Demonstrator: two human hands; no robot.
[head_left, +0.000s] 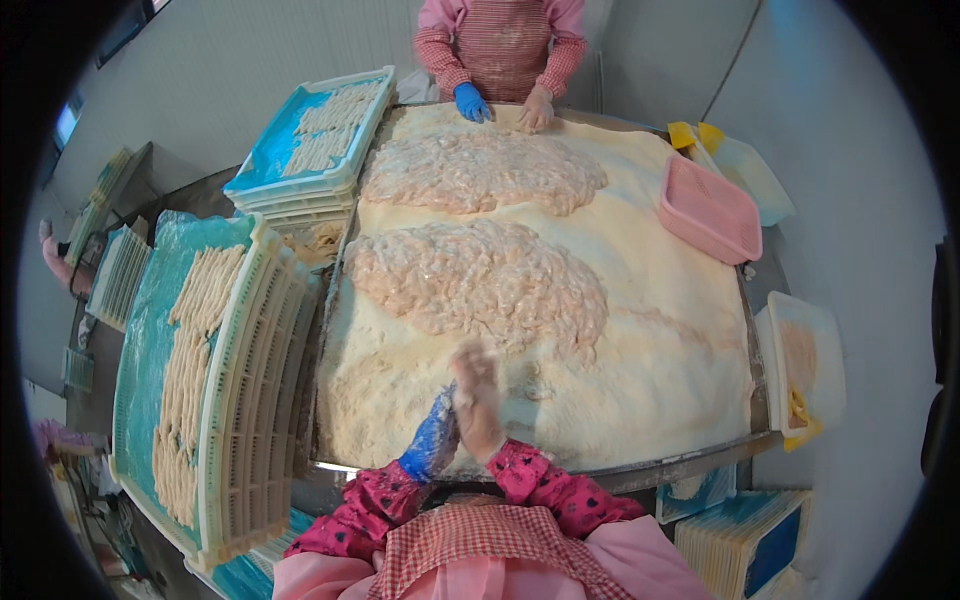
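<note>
Rubbing or rolling is apparently being performed between the left hand (434,432) and the right hand (478,398), held together above the powdered table (665,405), any grasped content indiscernible; parted palms would be required for reaching the nearer pale heap (480,285) just beyond.

At the desk's near edge (690,456), my forearms (372,502) angle inward; my blue-gloved left hand (432,436) touches my right hand (478,398), its extended fingers (474,364) blurred, pointing across the desk.

Glossy, lumpy raw meat (480,280) rests on matt powder (670,390), center; shiny, wrinkled plastic film (150,340) lines a plastic tray (226,375), left.
</note>
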